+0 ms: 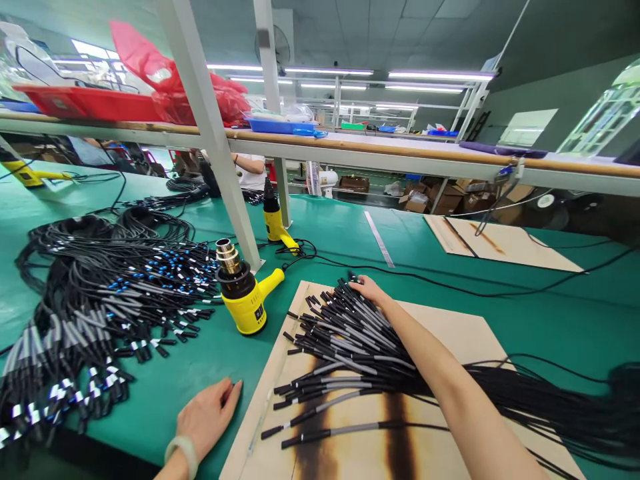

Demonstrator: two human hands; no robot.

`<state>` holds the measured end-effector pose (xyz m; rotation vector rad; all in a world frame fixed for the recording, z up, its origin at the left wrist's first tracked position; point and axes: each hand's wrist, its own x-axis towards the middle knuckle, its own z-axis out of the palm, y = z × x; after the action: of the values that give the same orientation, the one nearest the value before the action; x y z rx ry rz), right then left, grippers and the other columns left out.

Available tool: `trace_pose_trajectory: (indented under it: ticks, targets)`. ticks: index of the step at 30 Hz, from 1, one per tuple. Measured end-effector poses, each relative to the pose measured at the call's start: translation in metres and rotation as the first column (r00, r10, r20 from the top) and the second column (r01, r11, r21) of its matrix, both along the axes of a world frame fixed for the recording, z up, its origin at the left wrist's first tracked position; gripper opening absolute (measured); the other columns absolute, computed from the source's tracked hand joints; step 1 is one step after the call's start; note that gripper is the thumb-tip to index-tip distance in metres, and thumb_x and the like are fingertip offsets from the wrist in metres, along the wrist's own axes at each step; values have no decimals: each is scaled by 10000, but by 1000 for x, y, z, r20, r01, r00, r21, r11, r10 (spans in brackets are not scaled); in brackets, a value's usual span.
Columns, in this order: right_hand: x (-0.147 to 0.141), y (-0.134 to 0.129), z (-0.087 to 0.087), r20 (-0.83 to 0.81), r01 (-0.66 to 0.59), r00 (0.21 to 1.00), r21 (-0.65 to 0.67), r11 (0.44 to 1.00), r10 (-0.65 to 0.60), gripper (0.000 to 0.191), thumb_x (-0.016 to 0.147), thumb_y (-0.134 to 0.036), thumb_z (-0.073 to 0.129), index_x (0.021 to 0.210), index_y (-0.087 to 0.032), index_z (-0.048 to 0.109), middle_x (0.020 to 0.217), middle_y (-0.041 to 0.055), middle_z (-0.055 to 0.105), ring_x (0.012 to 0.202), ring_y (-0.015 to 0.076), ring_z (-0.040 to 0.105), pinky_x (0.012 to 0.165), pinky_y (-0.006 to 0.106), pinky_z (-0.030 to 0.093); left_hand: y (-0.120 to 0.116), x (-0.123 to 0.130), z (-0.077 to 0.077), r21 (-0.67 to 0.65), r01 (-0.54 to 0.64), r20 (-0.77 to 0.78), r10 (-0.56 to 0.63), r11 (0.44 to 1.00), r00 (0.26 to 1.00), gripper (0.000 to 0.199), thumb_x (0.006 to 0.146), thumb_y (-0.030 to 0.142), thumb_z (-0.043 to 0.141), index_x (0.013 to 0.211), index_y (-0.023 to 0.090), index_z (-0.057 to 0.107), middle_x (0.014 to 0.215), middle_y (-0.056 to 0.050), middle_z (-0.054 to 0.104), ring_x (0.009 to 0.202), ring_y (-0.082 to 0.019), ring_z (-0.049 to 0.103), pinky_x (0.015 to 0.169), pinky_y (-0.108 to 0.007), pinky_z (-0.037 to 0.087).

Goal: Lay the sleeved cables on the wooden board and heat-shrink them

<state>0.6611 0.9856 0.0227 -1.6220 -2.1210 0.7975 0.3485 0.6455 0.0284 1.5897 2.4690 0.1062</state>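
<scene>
Now, the right grip (369, 289)?

Wide open, flat on the black cable bundle (345, 337) fanned across the scorched board (450, 347), holding nothing! Left grip (207, 420) lies open, empty, on the counter (560, 320).

Danger?

That bundle sliding off the board's left edge against the upright heat gun (241, 300), if it's hot!

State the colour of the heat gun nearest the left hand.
The heat gun is yellow with a black collar, best seen in the head view.
</scene>
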Motion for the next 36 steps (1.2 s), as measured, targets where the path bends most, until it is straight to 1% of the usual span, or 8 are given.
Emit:
trace_pose_trajectory:
  ticks: [6,13,19,23,26,30,34,36]
  targets:
    - [-26,-41,15,34,-195,980,12,981,194,691,712,-398,722,1319,-152,500,1304,154,565,1221,331,503,1037,472,381,-1,0,1,13,20,-15,-20,1000,1000,385,937,406,306,638,219,461,684,-33,644,702,-194,625,589,-264,336]
    - [-38,-88,26,37,-379,926,101,920,377,657,753,-436,689,1319,-172,485,1349,124,532,1223,279,505,1043,431,384,0,1,5,25,21,-5,-21,999,1000,400,937,420,310,631,217,468,668,-33,637,685,-199,620,561,-267,318]
    - [-47,-115,42,102,-409,912,121,905,398,678,740,-489,701,1316,-212,476,1381,120,495,1278,301,434,1061,509,337,3,0,8,-16,20,-17,-20,1000,1000,417,928,453,298,615,220,445,653,-28,626,685,-199,616,557,-257,315]
    - [-43,-148,50,191,-342,931,156,927,311,808,794,-502,654,1446,-201,284,1532,193,235,1403,374,205,1062,679,187,6,-4,9,-40,36,22,-35,999,999,430,906,488,295,611,226,468,646,-27,632,676,-200,613,565,-256,352]
    - [-18,-182,54,199,-309,941,175,935,274,769,867,-552,529,1473,-192,222,1546,195,192,1409,356,202,1062,660,213,7,-4,11,-54,21,43,-18,998,999,455,889,513,280,586,229,467,618,-31,624,652,-208,607,562,-267,375]
    - [56,-224,39,146,-218,972,287,933,182,703,867,-557,521,1422,-170,333,1485,181,342,1363,314,313,1063,527,307,8,-3,13,-66,16,49,-12,998,999,467,869,534,274,560,231,450,610,-40,615,648,-221,602,565,-283,393]
    - [137,-253,6,35,124,988,415,901,-152,450,864,-482,542,1185,-168,555,1210,156,588,1162,284,513,970,435,404,10,-2,14,-95,7,52,-2,995,999,473,867,546,259,586,235,477,645,-44,623,679,-230,601,583,-291,400]
    - [162,-262,-6,13,194,974,460,867,-225,382,872,-467,529,1113,-175,578,1128,141,618,1093,273,545,922,415,425,10,-1,14,-120,-6,57,13,993,998,474,868,552,260,606,234,495,681,-45,634,701,-231,601,589,-291,399]
